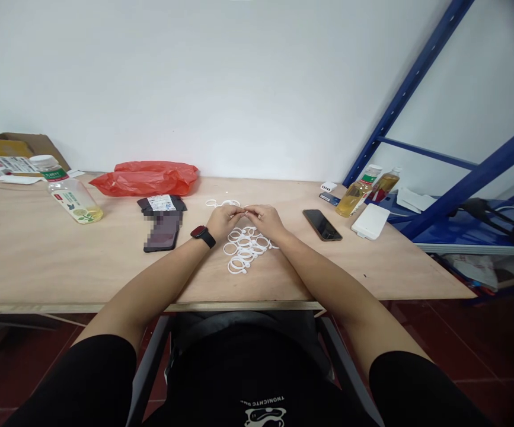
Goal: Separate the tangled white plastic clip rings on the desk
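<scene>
Left hand [224, 222] and right hand [266, 222] meet at the fingertips beside a heap of white rings [244, 254].
Whether they pinch a ring cannot be told (the fingers hide the spot); the heap lies on their near side, and more rings behind the left hand are partly covered. Leftward, pixelation blurs a dark object [168, 234] before a red bag [145, 179]; rightward lies a phone [322, 225]. The wooden counter [105, 252] meets a white wall [239, 89].

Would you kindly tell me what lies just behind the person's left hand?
A few white rings lie on the wooden tabletop just beyond the left hand. The hand hides part of that area, so any more rings there cannot be seen.
</scene>
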`<state>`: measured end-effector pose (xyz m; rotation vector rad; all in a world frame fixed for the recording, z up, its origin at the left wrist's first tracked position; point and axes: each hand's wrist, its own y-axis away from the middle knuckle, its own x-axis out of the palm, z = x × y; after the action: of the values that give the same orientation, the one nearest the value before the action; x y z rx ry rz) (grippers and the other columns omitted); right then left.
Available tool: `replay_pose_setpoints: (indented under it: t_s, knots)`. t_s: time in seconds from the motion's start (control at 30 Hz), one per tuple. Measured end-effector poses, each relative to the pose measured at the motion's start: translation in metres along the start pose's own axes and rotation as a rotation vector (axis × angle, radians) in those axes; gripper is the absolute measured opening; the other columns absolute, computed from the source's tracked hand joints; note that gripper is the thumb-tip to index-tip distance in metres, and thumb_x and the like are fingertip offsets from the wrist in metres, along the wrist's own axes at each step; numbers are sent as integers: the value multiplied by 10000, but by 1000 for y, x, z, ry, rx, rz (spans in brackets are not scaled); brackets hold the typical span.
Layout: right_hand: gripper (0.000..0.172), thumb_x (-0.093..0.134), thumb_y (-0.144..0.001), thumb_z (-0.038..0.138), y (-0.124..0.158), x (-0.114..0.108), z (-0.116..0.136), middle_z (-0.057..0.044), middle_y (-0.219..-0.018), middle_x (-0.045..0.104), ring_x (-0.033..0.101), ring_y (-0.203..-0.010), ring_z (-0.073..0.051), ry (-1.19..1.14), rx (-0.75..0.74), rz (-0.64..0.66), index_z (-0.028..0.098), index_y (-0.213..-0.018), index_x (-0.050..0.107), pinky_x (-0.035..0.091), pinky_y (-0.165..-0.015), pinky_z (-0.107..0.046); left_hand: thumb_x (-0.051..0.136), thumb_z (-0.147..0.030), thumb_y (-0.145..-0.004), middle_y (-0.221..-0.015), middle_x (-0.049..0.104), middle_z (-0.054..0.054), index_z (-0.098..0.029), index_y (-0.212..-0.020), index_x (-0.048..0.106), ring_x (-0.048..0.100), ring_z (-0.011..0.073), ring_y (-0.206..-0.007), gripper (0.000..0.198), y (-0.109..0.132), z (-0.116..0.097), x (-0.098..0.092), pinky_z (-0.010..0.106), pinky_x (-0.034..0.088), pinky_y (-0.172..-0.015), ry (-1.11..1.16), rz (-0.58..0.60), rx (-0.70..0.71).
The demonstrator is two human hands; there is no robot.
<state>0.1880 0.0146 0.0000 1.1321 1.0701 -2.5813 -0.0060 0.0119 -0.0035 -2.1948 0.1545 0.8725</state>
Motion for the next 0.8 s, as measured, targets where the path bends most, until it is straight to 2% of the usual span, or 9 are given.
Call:
replay_pose_setpoints:
  t_s: [0.1,0.2,0.37,0.43,0.53,0.67,0.8]
  knots:
    - [303,578,-926,261,-1,0,1,-35,-1106,744,684,-997,-199,-22,-2,7,274,-1204,698,501,-910,-325,542,-313,-931,-957,752,60,-207,-963,741,678,199,-887,228,-1,-2,1,333,517,-840,-21,-26,17]
    - [287,546,-943,243,-4,-1,-1,-45,-1140,732,666,-1052,-203,33,-44,41,262,-1179,708,485,-945,-335,554,-327,-922,-945,751,56,-202,-967,733,676,195,-864,223,-2,1,-1,326,519,-822,-17,-49,-22]
    - [270,534,-940,224,-4,-7,-21,-90,-1102,738,659,-1048,-237,265,5,106,216,-1121,733,463,-969,-377,562,-343,-898,-949,736,77,-183,-957,726,649,200,-824,236,-5,24,-16,350,508,-834,-168,-144,-138]
    - [267,537,-930,211,-2,-10,-30,-87,-1105,738,658,-1054,-240,328,49,132,222,-1104,740,461,-970,-378,600,-347,-856,-930,727,82,-179,-928,731,636,206,-807,225,-4,38,-20,351,508,-813,-245,-110,-189]
    - [272,539,-922,201,0,-11,-41,-85,-1109,739,664,-1054,-246,387,94,160,227,-1104,740,468,-958,-377,644,-383,-811,-923,721,90,-177,-922,742,634,218,-817,254,0,54,-21,346,507,-805,-305,-8,-191]
    - [286,539,-921,206,0,-8,-45,-80,-1154,727,664,-1077,-255,406,122,152,233,-1134,727,473,-951,-386,651,-456,-792,-916,717,101,-183,-936,752,637,231,-826,325,3,62,-14,330,508,-788,-371,8,-197]
    - [292,546,-914,218,0,-8,-39,-79,-1152,727,660,-1085,-252,382,105,156,222,-1152,716,475,-950,-383,603,-312,-775,-903,704,96,-192,-919,763,639,234,-839,247,3,63,-10,333,509,-825,-413,49,-183]
